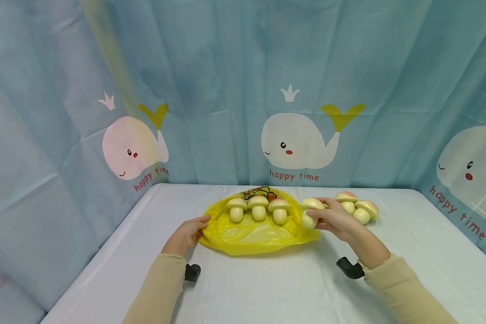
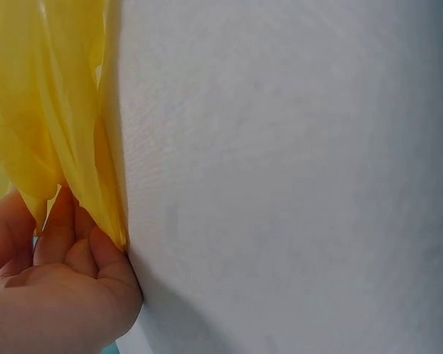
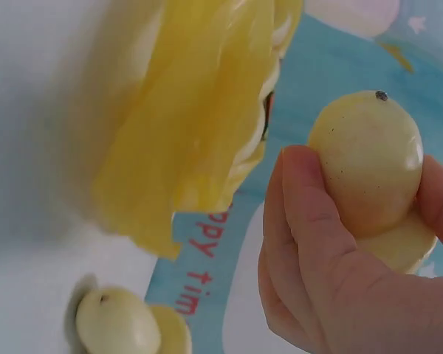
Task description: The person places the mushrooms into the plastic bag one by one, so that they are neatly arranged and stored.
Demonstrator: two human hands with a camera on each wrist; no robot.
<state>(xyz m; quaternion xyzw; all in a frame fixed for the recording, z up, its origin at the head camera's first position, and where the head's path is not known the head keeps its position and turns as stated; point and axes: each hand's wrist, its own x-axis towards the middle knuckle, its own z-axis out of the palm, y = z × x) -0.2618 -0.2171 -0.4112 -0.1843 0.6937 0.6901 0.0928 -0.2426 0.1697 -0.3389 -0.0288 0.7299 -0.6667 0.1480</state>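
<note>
At the right side of a yellow bag [image 1: 263, 248] on a white table [image 1: 267, 288], the right hand [image 1: 342, 220] pinches a mushroom-shaped piece [image 1: 311, 204] between thumb and fingers; the left hand [image 1: 189, 231] pinches the bag's left edge. Three similar pieces [image 1: 258, 211] form a row within the bag's outline; two more [image 1: 364, 211] rest on the table near the right hand. For good handling, the left edge is best kept steady, without tugging, lest the row shift; the held piece, probably smooth, calls for a light, firm grip. Plastic folds hide some left fingertips. The dark print [image 1: 272, 196] is partly covered and unreadable; whether the held piece touches the bag cannot be told.
</note>
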